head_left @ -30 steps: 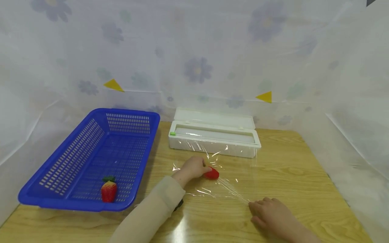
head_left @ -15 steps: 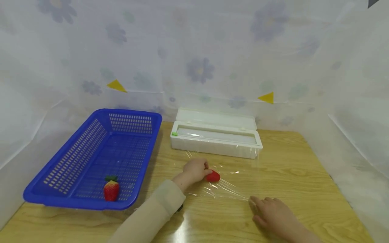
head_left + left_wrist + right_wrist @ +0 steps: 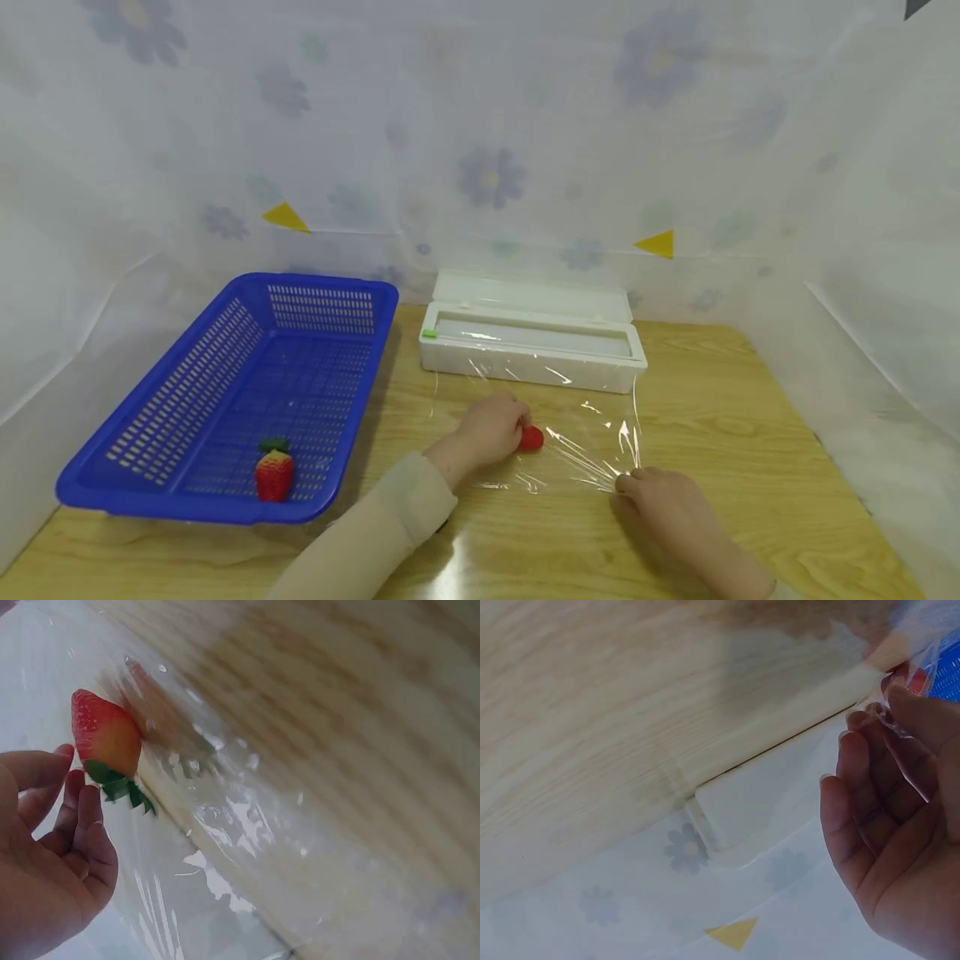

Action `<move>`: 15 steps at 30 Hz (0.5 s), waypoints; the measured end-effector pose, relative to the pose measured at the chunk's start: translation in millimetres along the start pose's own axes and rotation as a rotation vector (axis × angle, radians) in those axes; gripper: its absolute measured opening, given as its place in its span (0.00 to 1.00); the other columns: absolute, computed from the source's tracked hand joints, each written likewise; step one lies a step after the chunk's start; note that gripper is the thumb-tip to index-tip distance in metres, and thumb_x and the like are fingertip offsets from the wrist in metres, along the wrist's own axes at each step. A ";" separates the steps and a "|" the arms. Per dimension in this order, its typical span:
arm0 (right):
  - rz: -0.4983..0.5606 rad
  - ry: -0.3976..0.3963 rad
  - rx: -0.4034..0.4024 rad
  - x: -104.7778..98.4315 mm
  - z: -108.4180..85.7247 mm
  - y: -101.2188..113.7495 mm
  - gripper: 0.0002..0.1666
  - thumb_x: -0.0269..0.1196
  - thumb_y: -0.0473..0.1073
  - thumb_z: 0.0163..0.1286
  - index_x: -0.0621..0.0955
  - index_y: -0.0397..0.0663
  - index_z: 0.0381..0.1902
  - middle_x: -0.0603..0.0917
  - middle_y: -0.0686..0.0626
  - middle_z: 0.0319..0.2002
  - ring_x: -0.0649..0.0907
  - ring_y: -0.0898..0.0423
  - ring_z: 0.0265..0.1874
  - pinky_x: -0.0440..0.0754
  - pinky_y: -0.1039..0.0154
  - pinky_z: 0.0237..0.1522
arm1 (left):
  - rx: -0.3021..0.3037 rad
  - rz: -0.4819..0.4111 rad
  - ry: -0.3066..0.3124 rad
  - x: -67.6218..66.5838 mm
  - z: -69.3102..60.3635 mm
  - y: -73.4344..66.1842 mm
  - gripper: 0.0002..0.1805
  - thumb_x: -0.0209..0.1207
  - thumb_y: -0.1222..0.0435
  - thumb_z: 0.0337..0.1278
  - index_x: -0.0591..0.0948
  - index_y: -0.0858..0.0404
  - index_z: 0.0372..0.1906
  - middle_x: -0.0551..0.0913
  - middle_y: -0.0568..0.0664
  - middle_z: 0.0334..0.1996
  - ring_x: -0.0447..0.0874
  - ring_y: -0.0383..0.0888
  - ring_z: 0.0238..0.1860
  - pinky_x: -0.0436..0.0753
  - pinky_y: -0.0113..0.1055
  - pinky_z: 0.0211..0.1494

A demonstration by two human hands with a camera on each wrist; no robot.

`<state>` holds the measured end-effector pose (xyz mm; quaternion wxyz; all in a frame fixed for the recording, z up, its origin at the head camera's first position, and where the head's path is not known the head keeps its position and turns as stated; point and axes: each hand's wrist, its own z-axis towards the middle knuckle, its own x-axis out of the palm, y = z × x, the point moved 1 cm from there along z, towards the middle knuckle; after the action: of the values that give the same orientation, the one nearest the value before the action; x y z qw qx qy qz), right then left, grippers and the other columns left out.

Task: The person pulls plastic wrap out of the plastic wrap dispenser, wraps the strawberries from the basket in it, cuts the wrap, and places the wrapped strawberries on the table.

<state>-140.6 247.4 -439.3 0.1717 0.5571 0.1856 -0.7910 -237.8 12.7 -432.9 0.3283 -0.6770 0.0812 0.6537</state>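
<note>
A red strawberry (image 3: 531, 439) with green leaves is at the left hand (image 3: 487, 433), whose fingers cover much of it in the head view. In the left wrist view, the left hand (image 3: 56, 855) has its thumb and fingertips at the leafy end of the strawberry (image 3: 105, 735), its other fingers curled. Clear film (image 3: 592, 408) stretches from the white box toward the hands. At its near right corner, the right hand (image 3: 675, 512) pinches the film, drawn into creases. The right wrist view shows bunched film (image 3: 885, 720) between thumb and fingers of the right hand (image 3: 900, 825).
Behind the film stands a white box (image 3: 525, 367), lid raised, with a green piece (image 3: 430, 333) at its left end. At left is a blue basket (image 3: 341, 433) holding another strawberry (image 3: 274, 477). A small dark object, mostly hidden, lies under the left sleeve (image 3: 375, 525).
The left hand has shifted slightly right and nearer the body, covering more of the strawberry. The right hand has moved slightly up and left in view; the film's right edge now shows brighter creases.
</note>
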 end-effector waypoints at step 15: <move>0.003 -0.002 0.021 0.1 5.0 -5.4 0.14 0.69 0.43 0.50 0.73 0.57 0.16 0.67 0.63 0.14 0.64 0.67 0.14 0.64 0.71 0.16 | 0.176 0.401 0.197 1.6 -33.3 -8.6 0.08 0.62 0.56 0.48 0.74 0.51 0.24 0.80 0.46 0.44 0.77 0.45 0.50 0.76 0.36 0.54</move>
<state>-147.3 249.7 -437.3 0.1671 0.5585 0.1764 -0.7931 -205.2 1.5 -433.8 0.2403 -0.6765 0.3023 0.6270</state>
